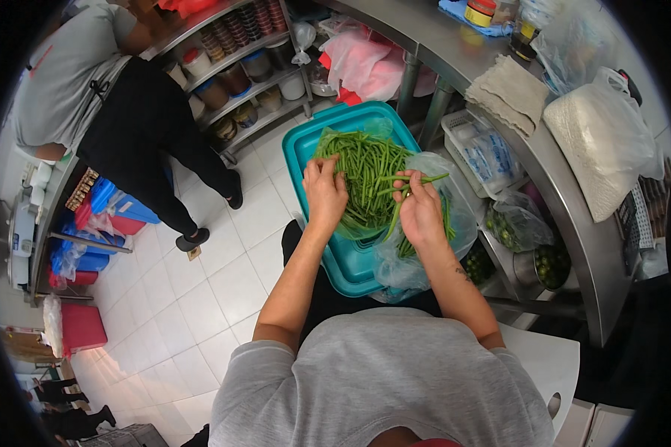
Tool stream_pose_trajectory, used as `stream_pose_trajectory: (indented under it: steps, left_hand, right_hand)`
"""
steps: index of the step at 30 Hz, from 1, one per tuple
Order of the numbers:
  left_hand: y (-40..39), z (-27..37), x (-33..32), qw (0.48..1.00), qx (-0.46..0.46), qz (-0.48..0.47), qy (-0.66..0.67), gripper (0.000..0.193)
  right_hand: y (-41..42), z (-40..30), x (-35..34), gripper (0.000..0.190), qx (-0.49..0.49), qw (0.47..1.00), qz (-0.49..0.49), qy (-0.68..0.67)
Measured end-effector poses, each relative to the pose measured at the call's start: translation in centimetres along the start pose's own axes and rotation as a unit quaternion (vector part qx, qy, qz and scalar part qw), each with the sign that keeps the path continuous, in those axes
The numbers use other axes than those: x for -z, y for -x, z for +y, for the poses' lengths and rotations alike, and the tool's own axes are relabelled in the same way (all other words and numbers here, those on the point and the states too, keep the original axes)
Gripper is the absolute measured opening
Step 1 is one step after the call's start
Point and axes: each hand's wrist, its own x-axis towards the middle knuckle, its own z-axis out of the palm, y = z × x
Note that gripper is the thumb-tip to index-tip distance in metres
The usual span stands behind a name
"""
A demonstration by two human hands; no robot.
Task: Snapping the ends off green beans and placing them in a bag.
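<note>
A large heap of green beans (pixel 363 173) lies in a thin green plastic bag on a teal plastic lid or tray (pixel 352 274) in front of me. My left hand (pixel 325 190) rests at the left edge of the heap, fingers curled down onto the beans; whether it grips any is unclear. Several green beans are pinched in the fingers of my right hand (pixel 419 204), raised over the heap's right side. Under and beside my right hand lies a clear plastic bag (pixel 458 195) with more green beans in it.
At left, a person (pixel 145 112) stands by a counter. A shelf rack (pixel 246 61) holds tubs and stacked cups. A steel counter (pixel 581 246) curves along my right, with a folded cloth (pixel 509 92) on top and a white basket (pixel 481 151) and bagged limes or similar green produce below.
</note>
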Motion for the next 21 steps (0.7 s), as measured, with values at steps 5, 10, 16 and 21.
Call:
stream_pose_trajectory:
  steps: [5,10,16,21]
  left_hand:
    - [0.7,0.5,0.7,0.985,0.013,-0.12,0.123,0.02]
    - [3.3,2.4,1.6,0.852,0.128,-0.392,0.323,0.017]
    - [5.8,3.2,0.3,0.844,0.163,-0.344,0.377,0.015]
    - [5.5,3.4,-1.0,0.826,0.339,-0.226,0.391,0.015]
  right_hand:
    - [-0.6,-0.2,0.6,0.017,-0.006,0.999,0.016,-0.031]
    - [-1.3,-0.9,0.6,0.017,0.037,0.999,0.0,-0.032]
    - [0.0,-1.3,0.2,0.016,0.06,0.997,-0.035,-0.037]
    - [4.5,-0.4,-1.8,0.017,0.079,0.991,-0.095,0.057]
